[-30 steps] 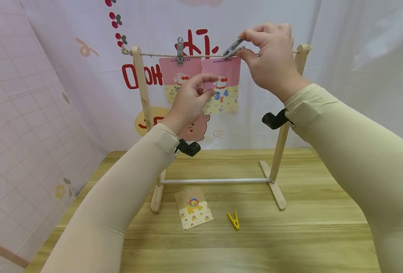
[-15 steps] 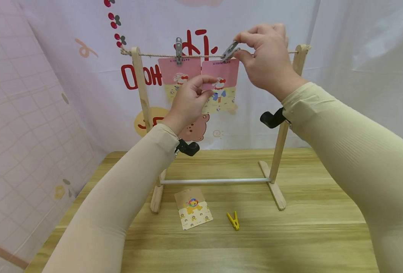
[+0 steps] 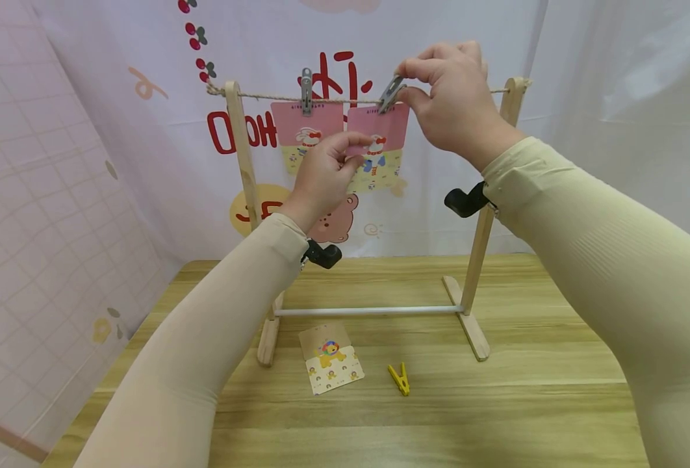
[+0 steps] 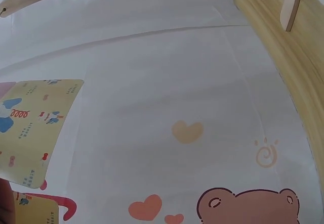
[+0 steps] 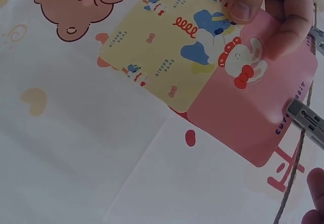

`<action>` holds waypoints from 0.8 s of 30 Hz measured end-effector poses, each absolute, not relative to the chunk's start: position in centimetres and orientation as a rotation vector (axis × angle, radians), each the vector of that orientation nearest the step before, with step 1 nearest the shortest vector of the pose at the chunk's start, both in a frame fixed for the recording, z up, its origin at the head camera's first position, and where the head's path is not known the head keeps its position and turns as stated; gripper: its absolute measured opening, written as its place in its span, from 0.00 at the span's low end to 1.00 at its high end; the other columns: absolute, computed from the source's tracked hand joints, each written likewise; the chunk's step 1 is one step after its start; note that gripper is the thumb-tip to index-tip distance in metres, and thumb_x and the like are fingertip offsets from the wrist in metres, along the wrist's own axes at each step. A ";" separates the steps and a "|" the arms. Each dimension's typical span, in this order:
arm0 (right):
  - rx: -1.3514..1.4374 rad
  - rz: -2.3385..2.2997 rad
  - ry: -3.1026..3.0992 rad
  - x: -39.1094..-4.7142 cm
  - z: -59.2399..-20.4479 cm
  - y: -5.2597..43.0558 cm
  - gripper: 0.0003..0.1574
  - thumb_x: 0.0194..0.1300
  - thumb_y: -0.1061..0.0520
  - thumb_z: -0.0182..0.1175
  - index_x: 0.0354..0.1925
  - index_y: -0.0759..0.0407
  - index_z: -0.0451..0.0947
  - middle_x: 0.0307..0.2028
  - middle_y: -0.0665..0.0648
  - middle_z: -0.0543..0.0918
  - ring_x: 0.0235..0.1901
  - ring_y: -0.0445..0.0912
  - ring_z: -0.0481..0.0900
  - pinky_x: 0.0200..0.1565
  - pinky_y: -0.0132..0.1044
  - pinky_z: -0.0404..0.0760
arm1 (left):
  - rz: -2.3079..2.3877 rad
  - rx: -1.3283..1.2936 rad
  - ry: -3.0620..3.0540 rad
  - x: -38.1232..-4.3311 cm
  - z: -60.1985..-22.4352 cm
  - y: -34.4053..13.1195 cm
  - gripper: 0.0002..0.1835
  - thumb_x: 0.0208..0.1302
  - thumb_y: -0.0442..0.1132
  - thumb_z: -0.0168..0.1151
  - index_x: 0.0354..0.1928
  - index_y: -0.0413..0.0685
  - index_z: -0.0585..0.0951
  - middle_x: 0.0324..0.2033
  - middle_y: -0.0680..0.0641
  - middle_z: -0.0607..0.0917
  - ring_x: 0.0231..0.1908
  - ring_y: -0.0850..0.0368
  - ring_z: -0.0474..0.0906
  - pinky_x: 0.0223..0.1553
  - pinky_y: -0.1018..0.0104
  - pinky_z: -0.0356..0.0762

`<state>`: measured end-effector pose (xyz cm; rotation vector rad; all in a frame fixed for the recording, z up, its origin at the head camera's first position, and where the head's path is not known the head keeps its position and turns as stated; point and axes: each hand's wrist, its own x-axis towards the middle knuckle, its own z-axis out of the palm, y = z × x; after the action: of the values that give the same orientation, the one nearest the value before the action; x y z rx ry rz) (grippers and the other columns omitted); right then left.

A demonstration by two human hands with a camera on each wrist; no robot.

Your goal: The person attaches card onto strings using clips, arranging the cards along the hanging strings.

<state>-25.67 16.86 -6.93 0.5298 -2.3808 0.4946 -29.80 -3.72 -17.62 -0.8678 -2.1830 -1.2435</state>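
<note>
My left hand (image 3: 325, 174) pinches the left edge of a pink and yellow rabbit card (image 3: 390, 127) between thumb and fingers. Up at the rope (image 3: 269, 97), my right hand (image 3: 455, 97) squeezes the handles of a grey clothespin (image 3: 390, 95). In the right wrist view the tip of this clothespin (image 5: 306, 115) lies over the rope and the card's pink top edge. A matching card (image 3: 291, 123) hangs to the left under another grey clothespin (image 3: 306, 92), partly behind my left hand. In the left wrist view the card's yellow part (image 4: 38, 128) shows at the left edge.
The rope spans a wooden stand with a left post (image 3: 242, 143), a right post (image 3: 478, 260) and a white lower bar (image 3: 368, 311). On the table (image 3: 415, 429) lie a lion card (image 3: 332, 361) and a yellow clothespin (image 3: 400, 379). A printed cloth (image 3: 403, 234) hangs behind.
My right hand has moved slightly left and down with the clothespin. The clothespin's tip sits lower over the card's top, and the rope sags a little. My left hand keeps its pinch.
</note>
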 end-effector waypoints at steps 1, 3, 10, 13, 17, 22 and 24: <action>0.530 0.495 -2.387 -25.6 -6.9 16.8 0.19 0.79 0.50 0.60 0.62 0.50 0.85 0.64 0.55 0.78 0.72 0.54 0.56 0.72 0.50 0.52 | -1.242 -0.869 -2.181 -29.8 -17.7 -3.7 0.15 0.79 0.38 0.60 0.63 0.52 0.83 0.59 0.53 0.84 0.35 0.60 0.76 0.34 0.69 0.73; 0.531 0.494 -2.397 -25.6 -6.9 16.8 0.19 0.79 0.51 0.59 0.63 0.50 0.85 0.65 0.55 0.78 0.72 0.54 0.56 0.72 0.51 0.52 | -1.244 -0.871 -2.180 -29.9 -17.7 -3.7 0.15 0.79 0.38 0.60 0.63 0.53 0.83 0.59 0.54 0.84 0.34 0.60 0.75 0.33 0.69 0.73; 0.520 0.503 -2.443 -25.5 -6.8 16.8 0.21 0.80 0.51 0.57 0.65 0.50 0.83 0.67 0.56 0.76 0.74 0.52 0.53 0.73 0.51 0.52 | -1.272 -0.876 -2.168 -29.9 -18.0 -3.7 0.16 0.78 0.38 0.61 0.64 0.53 0.83 0.60 0.55 0.84 0.33 0.59 0.76 0.32 0.68 0.73; 0.515 0.504 -2.456 -25.5 -6.7 16.8 0.21 0.81 0.51 0.57 0.66 0.50 0.82 0.68 0.55 0.75 0.74 0.52 0.52 0.74 0.51 0.52 | -1.276 -0.867 -2.159 -30.0 -18.0 -3.6 0.16 0.78 0.38 0.61 0.63 0.53 0.83 0.59 0.55 0.84 0.35 0.59 0.77 0.33 0.68 0.74; 0.517 0.499 -2.460 -25.5 -6.6 16.8 0.21 0.81 0.52 0.57 0.67 0.50 0.82 0.68 0.55 0.75 0.74 0.53 0.53 0.73 0.52 0.52 | -1.263 -0.834 -2.150 -30.1 -18.0 -3.5 0.15 0.78 0.37 0.61 0.62 0.52 0.84 0.60 0.54 0.85 0.40 0.61 0.78 0.38 0.69 0.76; 0.526 0.494 -2.462 -25.6 -6.7 16.9 0.21 0.81 0.52 0.56 0.67 0.50 0.82 0.68 0.56 0.75 0.74 0.55 0.53 0.73 0.53 0.53 | -1.245 -0.809 -2.132 -30.0 -18.0 -3.1 0.14 0.78 0.38 0.61 0.61 0.52 0.85 0.60 0.54 0.86 0.47 0.65 0.79 0.47 0.73 0.78; 0.529 0.498 -2.458 -25.7 -6.8 16.9 0.21 0.81 0.52 0.56 0.66 0.50 0.82 0.68 0.56 0.75 0.74 0.55 0.53 0.73 0.53 0.53 | -1.240 -0.808 -2.121 -30.0 -18.0 -3.0 0.14 0.78 0.38 0.61 0.61 0.52 0.85 0.60 0.54 0.86 0.50 0.66 0.80 0.50 0.73 0.79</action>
<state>-25.69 16.95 -6.75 0.5285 -2.4583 0.4979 -29.99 -3.01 -17.98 -0.8081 -2.1210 -1.2404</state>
